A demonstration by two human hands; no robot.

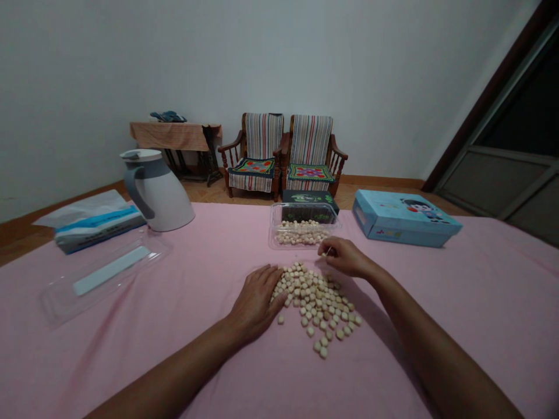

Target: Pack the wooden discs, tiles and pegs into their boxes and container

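Observation:
A loose pile of small cream-coloured, rounded pieces [321,297] lies on the pink cloth; whether they are biscuits or something else I cannot tell. My left hand [257,299] rests at the pile's left edge, its fingers stretched out and its thumb apart, touching some pieces. Just behind the pile, my right hand [345,256] is raised a little, thumb and fingers pinched on one cream piece [324,254]. A thin pale streak shows by those fingertips, too small to name. Beyond, a clear plastic box [275,233] holds more of the same pieces.
A black box [310,198] stands behind the clear box. To the right is a light blue box [406,218]. On the left are a white and grey jug [161,195], a tissue pack [102,227] and a clear plastic lid [109,273]. Two chairs stand past the table.

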